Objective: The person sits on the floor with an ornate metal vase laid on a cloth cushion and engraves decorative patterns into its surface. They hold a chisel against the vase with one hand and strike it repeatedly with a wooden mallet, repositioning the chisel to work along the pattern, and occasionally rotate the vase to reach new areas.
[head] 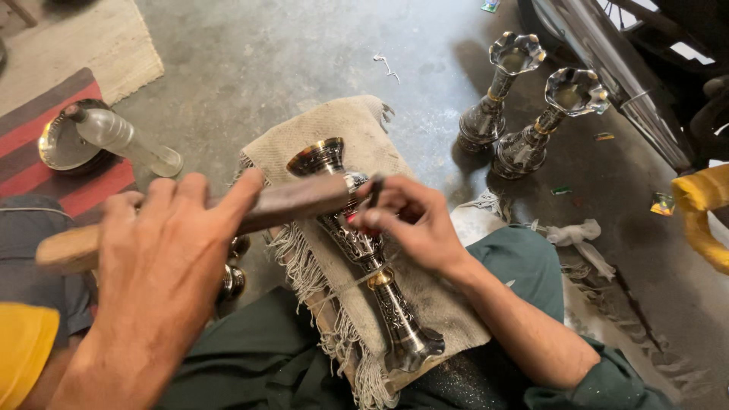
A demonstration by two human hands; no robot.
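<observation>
An engraved dark metal vase (370,258) with brass bands lies on its side on a frayed burlap cloth (345,125) over my lap. My right hand (414,220) pinches a thin dark chisel (374,190), whose tip rests on the vase's upper body. My left hand (163,250) grips a wooden mallet (292,203) held level, its head close beside the chisel's top. The mallet's pale handle end (64,249) sticks out to the left.
Two similar metal vases (497,91) (548,121) stand upright on the concrete floor at the upper right, beside a chrome pipe (607,64). A plastic bottle (125,140) lies across a metal dish (61,148) on a striped mat. A white rag (577,235) lies right.
</observation>
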